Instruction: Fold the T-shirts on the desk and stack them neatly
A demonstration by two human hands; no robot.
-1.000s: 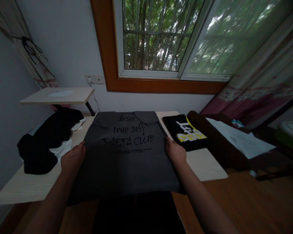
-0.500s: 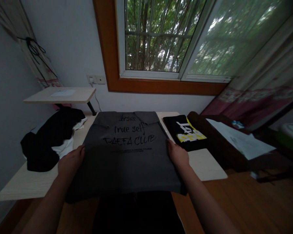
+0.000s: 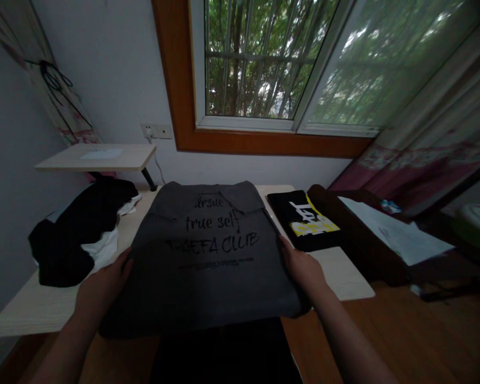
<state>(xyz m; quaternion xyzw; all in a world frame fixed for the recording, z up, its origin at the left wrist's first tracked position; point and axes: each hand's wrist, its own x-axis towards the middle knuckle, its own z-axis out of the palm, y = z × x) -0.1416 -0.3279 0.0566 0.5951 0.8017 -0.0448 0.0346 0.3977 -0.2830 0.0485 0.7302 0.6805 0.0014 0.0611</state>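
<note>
A dark grey shirt (image 3: 220, 293) with black lettering lies partly folded across the table, its sleeves turned in at the far end. Its near end hangs over the table's front edge above my lap. My left hand (image 3: 106, 282) is closed on the shirt's left side, some fingertips hidden by the cloth. On the opposite side, my right hand (image 3: 303, 266) grips the right edge at about the same height. To the right of the shirt lies a folded black garment (image 3: 280, 213) with a white and yellow print.
Black and white clothes (image 3: 72, 234) are heaped at the left, beside a small raised shelf (image 3: 132, 156) on a dark leg. The pale table (image 3: 344, 269) ends at my lap. Right of it are a brown covered surface (image 3: 360, 234) and papers (image 3: 396, 229). A window stands behind.
Both hands have come slightly closer to me and farther apart, drawing the shirt's sides outward. Its near part looks puffed and its lettering sits a little lower.
</note>
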